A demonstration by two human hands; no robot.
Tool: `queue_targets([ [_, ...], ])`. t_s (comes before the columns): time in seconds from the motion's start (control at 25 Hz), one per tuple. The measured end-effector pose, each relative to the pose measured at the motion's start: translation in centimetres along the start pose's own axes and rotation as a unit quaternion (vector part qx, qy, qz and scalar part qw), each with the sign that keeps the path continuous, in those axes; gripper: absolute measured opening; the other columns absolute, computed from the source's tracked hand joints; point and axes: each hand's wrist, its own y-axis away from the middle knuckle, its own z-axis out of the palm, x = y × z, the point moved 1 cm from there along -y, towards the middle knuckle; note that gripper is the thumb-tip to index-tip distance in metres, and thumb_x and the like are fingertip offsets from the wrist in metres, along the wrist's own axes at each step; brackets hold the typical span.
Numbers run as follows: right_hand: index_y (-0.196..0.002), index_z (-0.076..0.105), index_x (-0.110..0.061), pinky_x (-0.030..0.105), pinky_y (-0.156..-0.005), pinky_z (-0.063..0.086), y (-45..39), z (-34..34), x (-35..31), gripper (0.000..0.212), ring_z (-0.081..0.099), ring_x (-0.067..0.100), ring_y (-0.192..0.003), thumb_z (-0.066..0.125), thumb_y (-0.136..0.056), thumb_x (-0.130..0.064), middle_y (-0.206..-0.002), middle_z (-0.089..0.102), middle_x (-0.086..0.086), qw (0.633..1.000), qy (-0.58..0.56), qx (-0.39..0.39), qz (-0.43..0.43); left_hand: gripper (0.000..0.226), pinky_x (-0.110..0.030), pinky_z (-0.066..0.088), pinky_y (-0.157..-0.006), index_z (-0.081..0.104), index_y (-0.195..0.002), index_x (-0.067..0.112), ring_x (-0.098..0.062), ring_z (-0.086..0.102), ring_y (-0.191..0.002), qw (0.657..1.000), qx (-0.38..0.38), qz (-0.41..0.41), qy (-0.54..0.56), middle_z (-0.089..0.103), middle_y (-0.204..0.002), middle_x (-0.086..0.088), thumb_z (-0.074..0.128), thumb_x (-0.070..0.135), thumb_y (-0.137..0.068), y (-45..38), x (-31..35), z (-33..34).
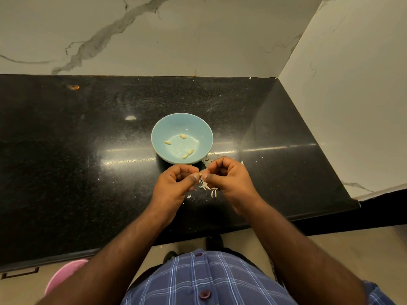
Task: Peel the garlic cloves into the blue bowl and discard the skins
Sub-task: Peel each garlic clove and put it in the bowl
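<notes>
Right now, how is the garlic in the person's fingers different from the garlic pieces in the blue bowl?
The clove is pinched between the left hand and right hand, above the counter; the four cloves in the blue bowl lie loose. The held clove looks pale with papery skin on it; the bowl cloves are bare and yellowish. The held one is mostly hidden; the bowl ones show fully. All are small garlic cloves.
</notes>
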Motion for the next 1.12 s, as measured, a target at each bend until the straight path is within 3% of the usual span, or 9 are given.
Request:
queue_targets([
  [0.2, -0.093, 0.066, -0.011, 0.036, -0.081, 0.061, -0.2, 0.0, 0.3, 0.019, 0.070, 0.018, -0.082, 0.079, -0.084, -0.002, -0.087, 0.074, 0.010, 0.994, 0.097, 0.010, -0.048, 0.015, -0.022, 0.053, -0.065, 0.070, -0.096, 0.012, -0.018, 0.069, -0.078, 1.000, 0.005, -0.021, 0.004, 0.073, -0.088, -0.013, 0.074, 0.001, -0.087, -0.3, 0.4, -0.2],
  [0.48, -0.093, 0.065, -0.008, 0.047, -0.076, 0.060, -0.2, -0.3, 0.7, 0.011, 0.068, 0.029, -0.082, 0.073, -0.088, -0.002, -0.086, 0.070, 0.008, 0.978, 0.158, -0.009, -0.136, 0.016, -0.017, 0.050, -0.052, 0.067, -0.092, 0.007, -0.012, 0.061, -0.060, 0.960, -0.016, -0.191, 0.203, 0.067, -0.073, -0.009, 0.061, -0.008, -0.089, -0.5, 1.2, 0.4],
  [0.56, -0.094, 0.065, -0.007, 0.045, -0.077, 0.060, -0.3, -0.3, 0.9, 0.011, 0.067, 0.031, -0.082, 0.072, -0.088, 0.000, -0.087, 0.069, 0.012, 0.985, 0.123, 0.006, -0.120, 0.016, -0.017, 0.049, -0.053, 0.069, -0.096, 0.005, -0.011, 0.059, -0.061, 0.972, -0.024, -0.176, 0.156, 0.066, -0.074, -0.008, 0.058, -0.007, -0.092, -0.6, 1.0, 0.5],
  [0.72, -0.096, 0.068, -0.010, 0.034, -0.077, 0.059, -0.6, -0.7, 1.1, 0.013, 0.066, 0.019, -0.081, 0.072, -0.089, 0.000, -0.088, 0.069, 0.011, 0.991, 0.099, 0.015, -0.087, 0.018, -0.021, 0.045, -0.059, 0.075, -0.102, 0.011, -0.010, 0.052, -0.064, 0.993, -0.041, -0.089, -0.059, 0.061, -0.071, -0.003, 0.057, 0.009, -0.101, -0.2, 0.7, 0.7],
  [0.8, -0.096, 0.067, -0.012, 0.039, -0.077, 0.060, -0.5, -0.8, 1.1, 0.012, 0.066, 0.025, -0.082, 0.071, -0.090, -0.002, -0.088, 0.068, 0.012, 0.991, 0.105, 0.015, -0.081, 0.010, -0.021, 0.047, -0.063, 0.075, -0.101, 0.019, -0.011, 0.059, -0.067, 0.991, -0.032, -0.051, -0.117, 0.068, -0.075, -0.001, 0.066, 0.021, -0.098, 0.0, 1.0, 0.5],
  [0.96, -0.093, 0.064, -0.012, 0.042, -0.077, 0.059, -0.3, -0.8, 0.9, 0.014, 0.065, 0.035, -0.084, 0.071, -0.089, -0.001, -0.089, 0.067, 0.017, 0.990, 0.112, 0.008, -0.084, 0.005, -0.012, 0.048, -0.061, 0.077, -0.095, 0.020, 0.000, 0.067, -0.074, 0.993, -0.010, -0.008, -0.118, 0.075, -0.084, 0.001, 0.075, 0.020, -0.091, 0.3, 1.6, 0.7],
  [1.12, -0.094, 0.059, -0.008, 0.029, -0.064, 0.051, -0.3, -0.6, 0.3, 0.023, 0.058, 0.022, -0.071, 0.064, -0.087, 0.013, -0.082, 0.063, 0.018, 1.000, -0.018, 0.001, 0.009, 0.007, -0.016, 0.051, -0.066, 0.078, -0.095, 0.019, -0.007, 0.069, -0.077, 0.994, -0.026, 0.022, -0.099, 0.076, -0.085, 0.000, 0.076, 0.015, -0.090, 0.5, 1.6, 0.6],
])
